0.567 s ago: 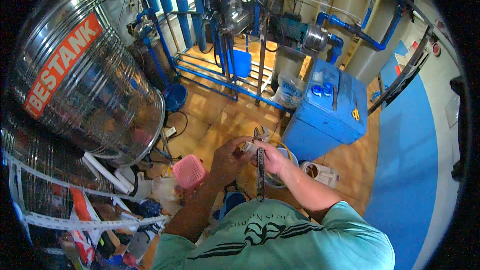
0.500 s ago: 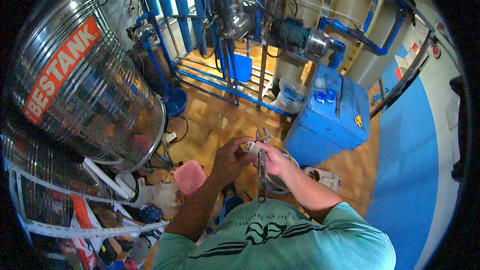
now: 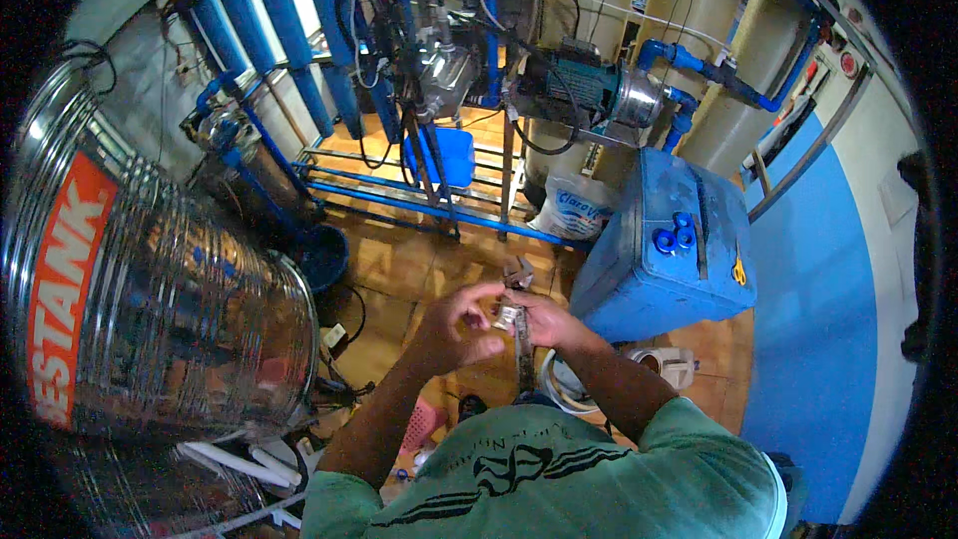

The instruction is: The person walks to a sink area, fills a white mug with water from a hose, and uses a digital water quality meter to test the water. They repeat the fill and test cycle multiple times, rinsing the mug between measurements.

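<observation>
My right hand (image 3: 547, 319) is closed round an adjustable wrench (image 3: 526, 359), whose jaws (image 3: 518, 273) point away from me and whose handle hangs toward my shirt. A small white piece (image 3: 506, 316), perhaps a pipe fitting, shows against the wrench at the fingertips of that hand; its exact shape is too small to tell. My left hand (image 3: 457, 329) is just left of the white piece, thumb and fingers apart and curved, with nothing visible between them. Whether a left fingertip touches the piece is unclear.
A blue chest (image 3: 649, 269) at right carries blue tape rolls (image 3: 675, 235) and yellow scissors (image 3: 738, 271). A large steel tank (image 3: 190, 309) fills the left. Blue pipes and a pump (image 3: 584, 85) stand ahead. A pink basket (image 3: 423, 423), coiled hose (image 3: 559, 384) and white jug (image 3: 679, 367) are near me.
My left hand has loosened from the white piece and spread its fingers. My right hand keeps the wrench. The view has shifted, so the tank sits further left and the chest appears slightly further right.
</observation>
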Available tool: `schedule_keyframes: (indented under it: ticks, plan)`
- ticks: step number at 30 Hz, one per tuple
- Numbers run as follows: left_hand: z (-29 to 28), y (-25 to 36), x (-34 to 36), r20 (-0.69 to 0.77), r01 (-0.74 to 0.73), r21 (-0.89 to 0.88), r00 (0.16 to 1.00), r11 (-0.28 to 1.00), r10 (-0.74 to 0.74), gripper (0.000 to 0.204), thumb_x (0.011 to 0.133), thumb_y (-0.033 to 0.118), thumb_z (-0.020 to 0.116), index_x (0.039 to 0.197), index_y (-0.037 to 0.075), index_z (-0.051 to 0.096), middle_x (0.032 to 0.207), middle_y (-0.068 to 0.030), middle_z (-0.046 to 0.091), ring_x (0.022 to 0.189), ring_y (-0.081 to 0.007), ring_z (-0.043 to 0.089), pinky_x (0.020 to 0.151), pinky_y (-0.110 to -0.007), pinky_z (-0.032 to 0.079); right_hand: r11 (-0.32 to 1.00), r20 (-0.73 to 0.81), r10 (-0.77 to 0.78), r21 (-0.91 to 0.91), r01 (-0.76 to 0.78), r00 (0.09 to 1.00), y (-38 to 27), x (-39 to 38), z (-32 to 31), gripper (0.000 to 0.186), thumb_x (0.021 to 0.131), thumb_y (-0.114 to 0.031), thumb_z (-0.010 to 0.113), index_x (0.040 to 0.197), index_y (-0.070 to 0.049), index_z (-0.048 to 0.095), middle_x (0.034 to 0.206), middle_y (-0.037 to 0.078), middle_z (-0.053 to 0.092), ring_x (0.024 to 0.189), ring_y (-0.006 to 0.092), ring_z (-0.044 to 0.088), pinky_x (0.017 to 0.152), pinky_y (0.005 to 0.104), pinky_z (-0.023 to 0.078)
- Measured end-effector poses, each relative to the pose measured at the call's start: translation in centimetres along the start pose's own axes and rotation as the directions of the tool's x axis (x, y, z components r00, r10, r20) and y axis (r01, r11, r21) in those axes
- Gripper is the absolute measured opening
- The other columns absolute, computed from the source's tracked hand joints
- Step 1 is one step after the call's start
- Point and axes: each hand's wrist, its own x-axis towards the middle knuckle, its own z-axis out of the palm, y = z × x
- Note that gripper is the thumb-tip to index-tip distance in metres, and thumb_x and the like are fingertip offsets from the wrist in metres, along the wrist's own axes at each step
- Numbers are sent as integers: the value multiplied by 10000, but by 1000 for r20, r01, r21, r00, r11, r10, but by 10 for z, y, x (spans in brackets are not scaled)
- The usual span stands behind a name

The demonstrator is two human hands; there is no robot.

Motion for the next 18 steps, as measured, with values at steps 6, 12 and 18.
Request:
schedule_keyframes:
  ticks: [6,12,18]
  plan:
    - [-48,-97,147,-317,279,198,925,940,-209,450,858,185,673,1239,10,509,987,-81,632,746,-123,565,685,-275,481,983,-405,-185,-82,166,896,-44,-57,-45,262,949,-223,539,1115,-22,519,961,161,619,793,266,623,689,353,543]
    - [-102,-216,311,-283,87,702,945,707,164,392,810,307,691,1109,68,609,1129,-204,614,1056,-351,586,886,-438,462,970,-613,-227,-216,116,757,-70,-153,-94,399,902,-361,597,1135,-40,550,880,114,627,703,215,607,610,315,513]
    - [-124,-332,407,-313,157,596,949,788,48,312,802,253,676,1036,50,637,1013,-189,657,958,-375,624,810,-451,499,932,-809,-253,-350,-89,531,-54,-215,-106,335,906,-332,581,1056,-33,599,869,80,646,670,198,600,570,351,494]
